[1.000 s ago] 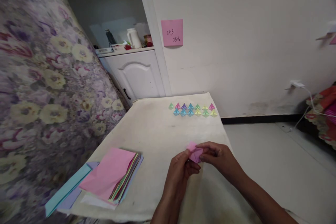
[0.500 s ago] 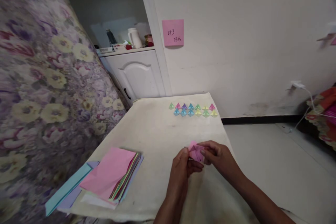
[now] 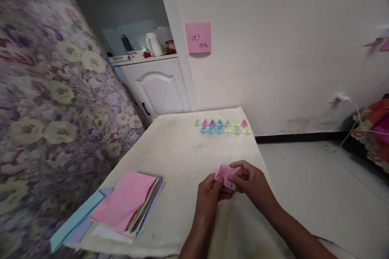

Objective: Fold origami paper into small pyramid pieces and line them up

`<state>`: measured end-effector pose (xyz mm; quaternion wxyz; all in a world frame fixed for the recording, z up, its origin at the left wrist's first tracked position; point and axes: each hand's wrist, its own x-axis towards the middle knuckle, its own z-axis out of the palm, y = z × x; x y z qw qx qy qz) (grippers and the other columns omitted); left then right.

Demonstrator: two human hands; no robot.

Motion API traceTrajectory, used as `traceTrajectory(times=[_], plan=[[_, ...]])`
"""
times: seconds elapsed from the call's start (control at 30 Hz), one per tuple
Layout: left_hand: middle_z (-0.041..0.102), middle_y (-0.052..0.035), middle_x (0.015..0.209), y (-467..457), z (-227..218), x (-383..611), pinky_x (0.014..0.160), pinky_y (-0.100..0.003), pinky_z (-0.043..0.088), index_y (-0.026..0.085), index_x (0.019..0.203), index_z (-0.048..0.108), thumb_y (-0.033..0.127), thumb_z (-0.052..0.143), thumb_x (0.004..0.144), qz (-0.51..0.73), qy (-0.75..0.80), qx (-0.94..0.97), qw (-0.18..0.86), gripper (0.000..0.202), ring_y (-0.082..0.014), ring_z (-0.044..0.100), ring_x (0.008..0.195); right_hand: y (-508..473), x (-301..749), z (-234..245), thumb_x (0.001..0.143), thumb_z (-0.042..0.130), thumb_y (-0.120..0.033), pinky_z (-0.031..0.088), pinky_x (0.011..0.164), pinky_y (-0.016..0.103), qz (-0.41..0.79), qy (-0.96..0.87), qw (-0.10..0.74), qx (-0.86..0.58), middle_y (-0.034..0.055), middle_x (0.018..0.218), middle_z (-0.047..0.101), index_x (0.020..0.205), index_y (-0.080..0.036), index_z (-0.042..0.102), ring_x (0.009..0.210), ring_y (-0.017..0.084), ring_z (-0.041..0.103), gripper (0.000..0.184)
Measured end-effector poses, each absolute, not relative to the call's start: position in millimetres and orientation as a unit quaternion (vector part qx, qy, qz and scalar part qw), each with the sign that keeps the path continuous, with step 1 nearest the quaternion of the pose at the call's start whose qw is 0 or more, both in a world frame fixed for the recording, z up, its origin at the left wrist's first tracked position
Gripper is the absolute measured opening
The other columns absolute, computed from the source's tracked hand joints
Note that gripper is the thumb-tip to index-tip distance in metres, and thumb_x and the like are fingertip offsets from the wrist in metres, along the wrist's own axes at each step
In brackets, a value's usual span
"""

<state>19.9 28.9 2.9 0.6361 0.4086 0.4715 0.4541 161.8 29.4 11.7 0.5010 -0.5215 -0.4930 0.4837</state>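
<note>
A small folded pink paper piece (image 3: 223,173) is pinched between both my hands just above the cream table (image 3: 176,149). My left hand (image 3: 209,196) grips its near left side with thumb and fingers. My right hand (image 3: 251,182) holds its right side with the fingertips closed on it. Two rows of several small folded paper shapes (image 3: 222,127) in green, pink, blue, purple and yellow lie at the table's far end. A stack of coloured paper sheets (image 3: 126,202) with a pink sheet on top sits at the near left.
A floral mattress (image 3: 51,101) leans along the table's left side. A pink sticky note (image 3: 198,37) hangs on the white wall. Behind stands a white cabinet (image 3: 154,85) with a jug and bottles. Bare floor (image 3: 316,186) lies right of the table.
My hands have drawn slightly closer together and nearer to me, turning the pink paper piece between the fingers. Nothing else on the table moved.
</note>
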Motion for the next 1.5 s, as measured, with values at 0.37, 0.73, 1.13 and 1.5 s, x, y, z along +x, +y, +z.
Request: traceTrajectory(times=[0.37,0.73,1.13,1.5], plan=[[0.068,-0.0058,0.064,31.7,-3.0,20.8,0.057,-0.025,0.050,0.010,0.078,0.065,0.038,0.069,0.067,0.454,0.487,0.395,0.633,0.030,-0.0156,0.063,0.057,28.9,157.6,10.5,0.068,0.062,-0.024,0.041,0.048,0.022,0.471,-0.500,0.495,-0.533,-0.0051,0.053,0.055,0.080,-0.017,0.057,0.049,0.012,0.054,0.015],[0.068,-0.0075,0.065,30.4,3.7,20.8,0.057,-0.026,0.050,0.009,0.077,0.068,0.035,0.073,0.061,0.459,0.483,0.375,0.644,0.031,-0.0159,0.063,0.057,33.1,164.9,9.8,0.070,0.063,-0.035,0.041,0.047,0.022,0.510,-0.498,0.474,-0.517,-0.0024,0.053,0.056,0.072,-0.016,0.063,0.048,0.011,0.051,0.020],[0.068,-0.0084,0.065,28.3,4.1,22.4,0.056,-0.024,0.049,0.008,0.078,0.068,0.035,0.073,0.063,0.457,0.474,0.360,0.661,0.032,-0.0146,0.062,0.056,35.9,163.5,2.9,0.068,0.065,-0.038,0.035,0.040,0.020,0.542,-0.485,0.475,-0.496,-0.0053,0.047,0.051,0.060,-0.017,0.051,0.040,0.008,0.045,0.026],[0.069,-0.0083,0.069,28.0,4.4,22.3,0.059,-0.026,0.050,0.008,0.078,0.068,0.033,0.076,0.060,0.447,0.466,0.369,0.669,0.031,-0.0149,0.063,0.058,36.5,155.9,-5.6,0.065,0.066,-0.033,0.026,0.041,0.021,0.504,-0.465,0.506,-0.523,-0.0066,0.047,0.042,0.053,-0.019,0.046,0.044,0.008,0.034,0.027]])
